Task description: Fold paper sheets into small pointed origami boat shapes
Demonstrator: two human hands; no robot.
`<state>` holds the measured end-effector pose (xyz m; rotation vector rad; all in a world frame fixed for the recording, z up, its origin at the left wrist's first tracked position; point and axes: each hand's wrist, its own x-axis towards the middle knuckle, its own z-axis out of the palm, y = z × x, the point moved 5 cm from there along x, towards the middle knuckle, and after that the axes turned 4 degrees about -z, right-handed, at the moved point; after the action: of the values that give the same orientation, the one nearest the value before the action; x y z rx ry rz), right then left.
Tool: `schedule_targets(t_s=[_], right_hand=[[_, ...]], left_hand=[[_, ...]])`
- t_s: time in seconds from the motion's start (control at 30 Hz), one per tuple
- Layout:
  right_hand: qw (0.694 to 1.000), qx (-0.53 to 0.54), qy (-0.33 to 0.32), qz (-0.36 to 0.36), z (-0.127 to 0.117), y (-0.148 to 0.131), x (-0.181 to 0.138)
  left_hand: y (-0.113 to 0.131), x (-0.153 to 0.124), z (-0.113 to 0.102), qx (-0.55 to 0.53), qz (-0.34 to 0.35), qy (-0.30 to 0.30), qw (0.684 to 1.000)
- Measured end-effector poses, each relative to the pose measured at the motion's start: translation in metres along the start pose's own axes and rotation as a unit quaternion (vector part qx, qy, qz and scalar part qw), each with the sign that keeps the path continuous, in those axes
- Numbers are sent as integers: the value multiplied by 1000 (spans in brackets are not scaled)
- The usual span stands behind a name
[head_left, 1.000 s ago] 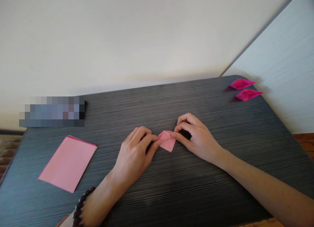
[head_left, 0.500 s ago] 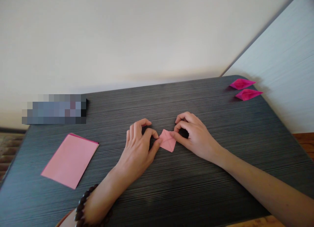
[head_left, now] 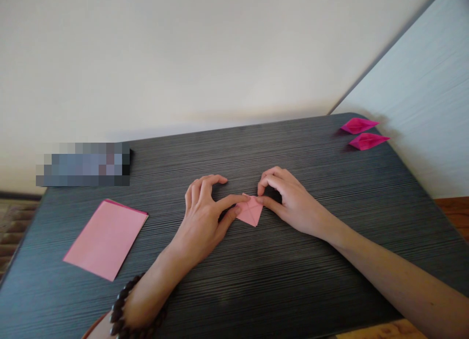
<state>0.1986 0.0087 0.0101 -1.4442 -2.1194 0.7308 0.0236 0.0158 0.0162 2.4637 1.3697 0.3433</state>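
A small folded piece of pink origami paper (head_left: 251, 214) lies on the dark table between my hands, with crossing crease lines on its upper face. My left hand (head_left: 205, 204) holds its left side: the thumb is at the left corner and the index fingertip rests on the top edge. My right hand (head_left: 284, 195) pinches the right corner between thumb and index finger. The other fingers of the left hand are curled loosely above the table. A bracelet of dark beads (head_left: 122, 305) sits on my left wrist.
A stack of square pink paper (head_left: 104, 241) lies at the left. Two magenta folded paper pieces (head_left: 361, 125) stand at the far right corner of the dark wood-grain table (head_left: 234, 290). A pixelated object (head_left: 84, 165) is at the back left, and a pale wall (head_left: 205, 51) rises behind.
My left index finger has stretched out onto the paper's top edge. The paper's top fold now lies flatter, and the right hand has shifted only slightly.
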Motion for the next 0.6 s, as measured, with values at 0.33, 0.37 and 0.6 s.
schedule_targets(t_s=[0.33,0.37,0.6], right_hand=[[999,12,-20,-23,-3,0,1],[999,10,-20,-26,-2,0,0],[999,-43,24,-9,3,-2,-3]], left_hand=[[-3,1,1,7,32,2,999],[-3,1,1,8,34,-1,999],[-3,2,0,9,45,-12,999]])
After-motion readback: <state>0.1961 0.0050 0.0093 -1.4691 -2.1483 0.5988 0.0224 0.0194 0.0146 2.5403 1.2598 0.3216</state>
